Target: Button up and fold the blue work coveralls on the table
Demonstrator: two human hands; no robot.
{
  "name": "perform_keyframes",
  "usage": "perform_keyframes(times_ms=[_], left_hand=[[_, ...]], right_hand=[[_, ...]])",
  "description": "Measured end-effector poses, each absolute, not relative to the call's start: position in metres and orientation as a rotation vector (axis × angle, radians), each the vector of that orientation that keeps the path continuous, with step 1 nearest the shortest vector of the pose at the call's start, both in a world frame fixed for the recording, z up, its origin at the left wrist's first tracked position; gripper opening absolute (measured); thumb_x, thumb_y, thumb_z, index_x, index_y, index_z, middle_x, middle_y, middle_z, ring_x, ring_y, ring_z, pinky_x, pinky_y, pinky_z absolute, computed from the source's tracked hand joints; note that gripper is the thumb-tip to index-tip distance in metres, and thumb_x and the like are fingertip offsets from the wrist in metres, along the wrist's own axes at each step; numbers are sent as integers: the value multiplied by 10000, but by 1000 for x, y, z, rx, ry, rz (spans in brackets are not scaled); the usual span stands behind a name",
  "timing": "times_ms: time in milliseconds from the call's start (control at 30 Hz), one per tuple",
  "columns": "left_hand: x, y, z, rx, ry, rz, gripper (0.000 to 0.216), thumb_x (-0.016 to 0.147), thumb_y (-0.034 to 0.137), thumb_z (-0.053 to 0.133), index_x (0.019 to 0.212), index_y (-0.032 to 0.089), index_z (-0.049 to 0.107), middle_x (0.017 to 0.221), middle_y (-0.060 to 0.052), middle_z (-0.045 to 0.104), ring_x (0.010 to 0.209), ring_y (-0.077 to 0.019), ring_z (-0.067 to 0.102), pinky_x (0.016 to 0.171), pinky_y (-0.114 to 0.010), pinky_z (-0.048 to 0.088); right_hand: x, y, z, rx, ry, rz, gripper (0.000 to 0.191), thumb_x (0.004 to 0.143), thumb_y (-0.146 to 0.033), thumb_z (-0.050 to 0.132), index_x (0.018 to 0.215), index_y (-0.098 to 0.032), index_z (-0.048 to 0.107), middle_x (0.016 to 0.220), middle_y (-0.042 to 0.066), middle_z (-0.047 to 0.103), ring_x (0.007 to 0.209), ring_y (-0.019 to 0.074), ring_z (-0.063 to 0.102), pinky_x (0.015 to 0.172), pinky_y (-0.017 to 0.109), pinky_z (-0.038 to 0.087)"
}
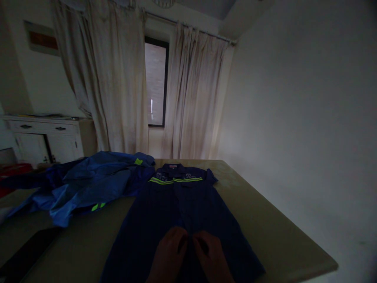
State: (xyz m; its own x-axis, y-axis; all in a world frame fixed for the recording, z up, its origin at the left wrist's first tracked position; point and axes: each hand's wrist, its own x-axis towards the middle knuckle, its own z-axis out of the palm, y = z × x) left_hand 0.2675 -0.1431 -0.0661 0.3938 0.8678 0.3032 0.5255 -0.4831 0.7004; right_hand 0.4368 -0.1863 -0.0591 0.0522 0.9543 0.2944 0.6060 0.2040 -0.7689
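Table (273,228): left hand (169,253), right hand (211,256) curled together on navy shirt (165,204).

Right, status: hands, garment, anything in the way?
Left hand, right hand on flat dark navy work shirt, grip unclear. Crumpled blue jacket lies left.

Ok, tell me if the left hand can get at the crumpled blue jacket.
Probably yes: the left hand sits on the dark shirt, with only bare table between it and the blue jacket to its left.
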Motion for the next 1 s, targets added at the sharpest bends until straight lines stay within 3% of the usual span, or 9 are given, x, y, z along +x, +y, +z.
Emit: perform_keyframes(times_ms=[200,400,533,700,1000], left_hand=[[269,-142,-70,2197,1187,855,260,951,139,446,1010,251,673,1046,-40,729,996,-195,675,916,-331,491],[269,-145,-61,2184,1179,839,227,922,122,455,940,240,649,975,-26,721,924,-179,670,853,-292,475],[270,-147,-60,2159,1193,860,209,903,116,472,925,241,638,961,-25,725,900,-178,674,827,-283,460],[272,-146,-61,2080,1228,885,203,997,340,493,887,230,622,854,-17,708,787,-181,659,746,-297,424],[270,-145,-64,2044,1243,813,147,967,247,469,913,228,604,918,-25,714,865,-184,663,789,-298,427]], right_hand=[[439,-186,-60,-1523,-1628,480,472,976,-615,496,924,-224,756,916,85,770,870,246,703,846,336,503],[439,-184,-53,-1545,-1702,631,273,944,-422,546,955,-213,722,787,16,727,716,187,651,681,272,454],[440,-182,-56,-1514,-1678,658,260,929,-425,567,949,-210,710,775,14,708,710,178,628,664,262,437],[440,-180,-56,-1479,-1675,699,270,914,-456,598,900,-204,694,731,3,680,660,162,591,617,253,398],[439,-179,-57,-1442,-1648,735,230,917,-428,619,893,-206,670,772,-1,672,714,167,602,653,251,420]])
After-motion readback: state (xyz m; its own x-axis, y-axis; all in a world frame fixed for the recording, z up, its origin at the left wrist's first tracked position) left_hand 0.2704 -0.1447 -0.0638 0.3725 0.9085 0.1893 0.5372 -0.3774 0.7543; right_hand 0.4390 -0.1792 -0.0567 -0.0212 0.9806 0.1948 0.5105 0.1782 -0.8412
